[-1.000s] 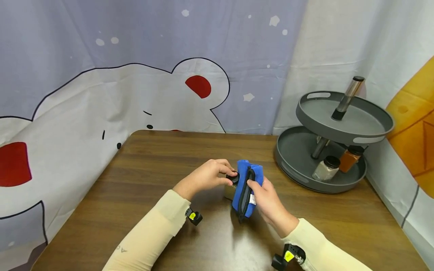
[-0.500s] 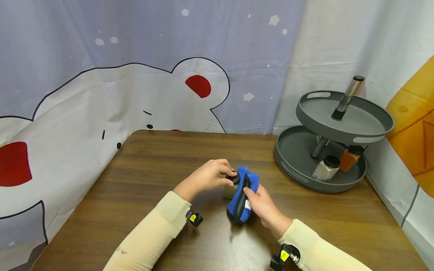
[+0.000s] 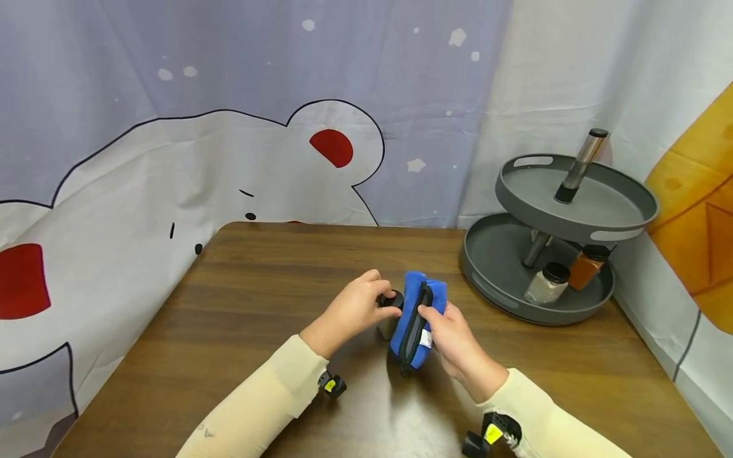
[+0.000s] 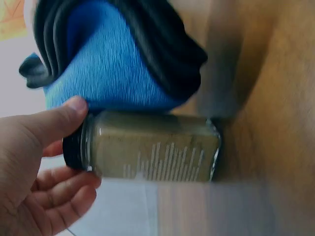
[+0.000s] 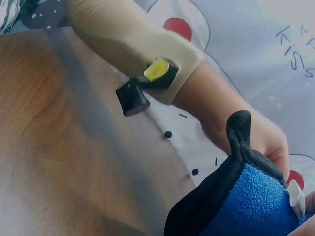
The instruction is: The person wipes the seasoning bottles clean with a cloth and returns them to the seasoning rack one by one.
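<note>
My left hand (image 3: pixel 350 313) pinches the black lid of a square glass spice jar (image 4: pixel 152 150), filled with greenish-tan powder and printed with white lines. The jar stands upright, its base at the table. My right hand (image 3: pixel 456 340) grips a folded blue terry cloth (image 3: pixel 410 299) with black edging and a white tag, thumb on its near face. The cloth lies along the jar's right side and hides part of it in the head view. In the left wrist view the cloth (image 4: pixel 113 64) is right against the jar's glass.
A grey two-tier round tray stand (image 3: pixel 475 267) stands on the right of the wooden table (image 3: pixel 275 267). Its lower tier holds a jar of white contents (image 3: pixel 545 287) and a jar of orange contents (image 3: pixel 584 270), both black-lidded. A printed curtain (image 3: pixel 240 63) hangs behind.
My right hand has moved the cloth down and toward me along the jar, then back up. My left fingers have shifted slightly on the lid. The head view has moved a little.
</note>
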Tool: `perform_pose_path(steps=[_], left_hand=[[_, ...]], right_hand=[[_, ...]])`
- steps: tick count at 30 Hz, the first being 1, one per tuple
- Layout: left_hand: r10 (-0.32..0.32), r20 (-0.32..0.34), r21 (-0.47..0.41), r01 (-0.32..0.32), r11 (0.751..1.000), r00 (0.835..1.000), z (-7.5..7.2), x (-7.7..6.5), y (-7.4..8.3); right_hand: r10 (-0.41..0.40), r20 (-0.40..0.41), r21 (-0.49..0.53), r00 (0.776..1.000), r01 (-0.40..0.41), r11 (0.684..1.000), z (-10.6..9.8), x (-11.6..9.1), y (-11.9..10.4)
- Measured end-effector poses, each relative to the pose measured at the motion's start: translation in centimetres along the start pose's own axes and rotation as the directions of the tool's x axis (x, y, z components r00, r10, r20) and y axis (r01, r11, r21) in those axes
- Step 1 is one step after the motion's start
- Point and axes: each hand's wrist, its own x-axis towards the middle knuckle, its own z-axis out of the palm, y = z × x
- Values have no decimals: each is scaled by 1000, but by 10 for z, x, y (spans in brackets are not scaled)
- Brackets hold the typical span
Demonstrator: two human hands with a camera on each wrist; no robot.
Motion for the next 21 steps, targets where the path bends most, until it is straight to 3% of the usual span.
perform_pose_path(steps=[5, 10, 17, 21], left_hand=[[-24, -89, 6, 25, 1000, 996, 6, -7, 5], [-35, -127, 6, 36, 999, 991, 9, -9, 7], [-33, -133, 18, 35, 999, 991, 10, -12, 8], [-20, -156, 42, 27, 999, 988, 12, -12, 10]], right_hand=[[-16, -23, -123, 1000, 13, 992, 2, 5, 16], [-19, -49, -251, 999, 6, 968, 3, 8, 29], [13, -36, -141, 999, -18, 990, 7, 2, 16], [-7, -55, -92, 998, 2, 996, 10, -1, 10]])
